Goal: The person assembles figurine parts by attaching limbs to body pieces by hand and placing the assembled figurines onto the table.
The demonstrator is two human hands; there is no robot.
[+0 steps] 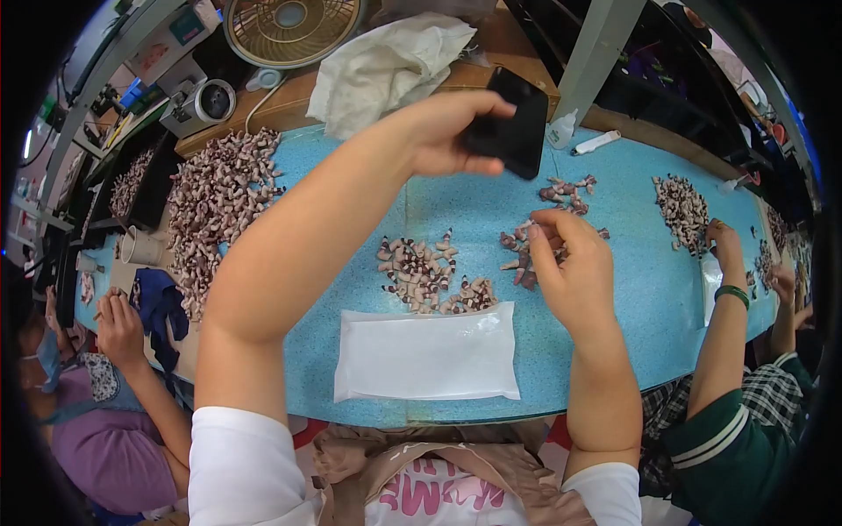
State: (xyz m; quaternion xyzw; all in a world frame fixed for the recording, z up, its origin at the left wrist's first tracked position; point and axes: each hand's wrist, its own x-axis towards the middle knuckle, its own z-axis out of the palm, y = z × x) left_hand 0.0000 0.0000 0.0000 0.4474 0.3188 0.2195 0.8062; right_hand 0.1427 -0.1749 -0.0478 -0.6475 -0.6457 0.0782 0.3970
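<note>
My left hand (443, 136) reaches across to the far side of the blue table, its fingers closed around a black smartphone (519, 123). To the right, my right hand (574, 267) is at a small group of brownish figurine pieces (517, 254). Its thumb and forefinger are curled close together there; what lies between them is partly hidden. Just beyond it lie a few more brown pieces (570, 191). Left of the right hand is a small heap of cream and dark figurine parts (417, 272). Nearest me lies a white plastic packet (427, 355), flat on the table.
A large heap of figurine parts (219, 206) spreads at the left, and another heap (681, 210) at the right. A white cloth (386, 66), a fan (292, 22), a small bottle (561, 131) and a white marker-like tube (596, 143) are at the back. Co-workers sit on both sides.
</note>
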